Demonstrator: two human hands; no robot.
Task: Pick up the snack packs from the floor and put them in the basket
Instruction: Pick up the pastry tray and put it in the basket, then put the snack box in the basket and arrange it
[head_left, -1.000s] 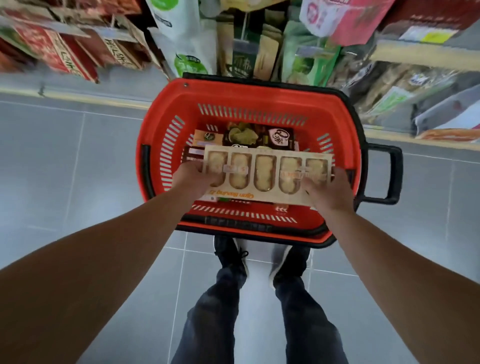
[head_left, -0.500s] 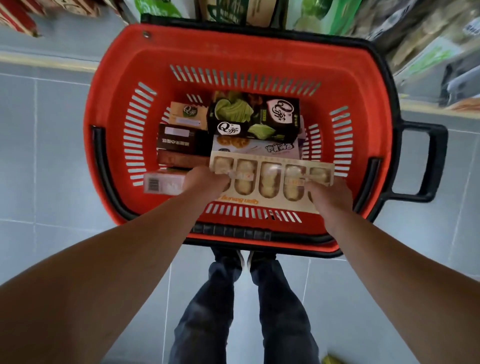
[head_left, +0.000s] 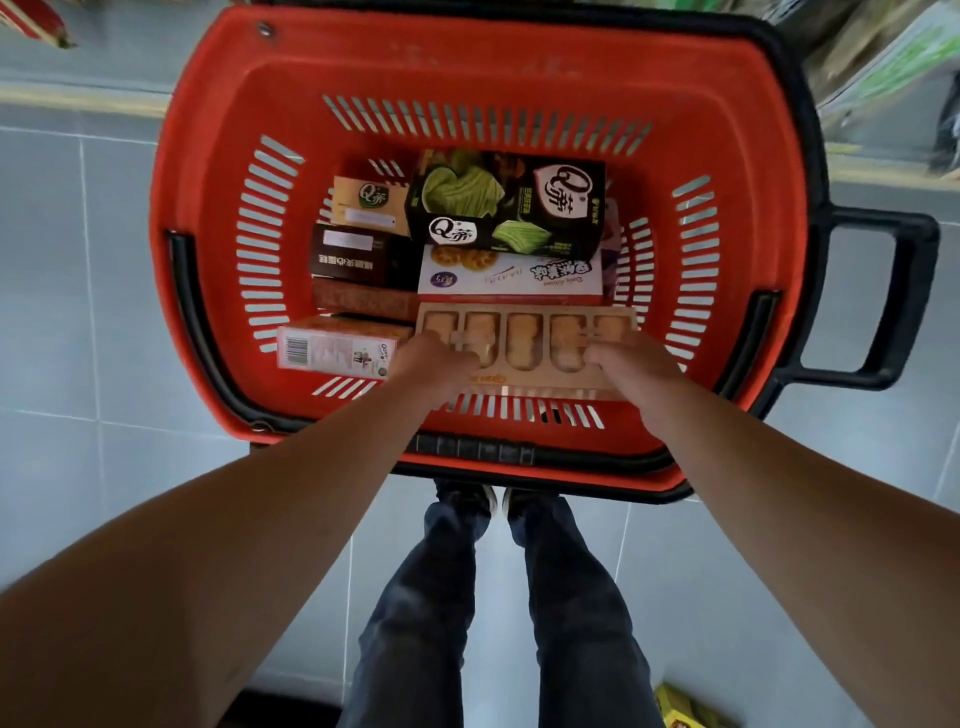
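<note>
Head view, looking down into red basket (head_left: 218, 171) with black rim and black side handle (head_left: 893, 301) on grey tiled floor (head_left: 67, 322).

Both hands inside basket at near wall. Left hand (head_left: 434, 366) and right hand (head_left: 631, 371) each grip one end of a long tan biscuit pack (head_left: 524, 340) with five windows; pack lies flat, low in basket.

Just beyond it: white biscuit box (head_left: 511, 278), then black box with green cakes (head_left: 506, 208) on top. Left of these: beige box (head_left: 370, 203), dark brown box (head_left: 358, 254), barcode box (head_left: 337, 348) beside left hand.

Legs in dark jeans (head_left: 415, 623) below basket. Yellow pack (head_left: 680, 709) on floor, lower right, partly cut off.
</note>
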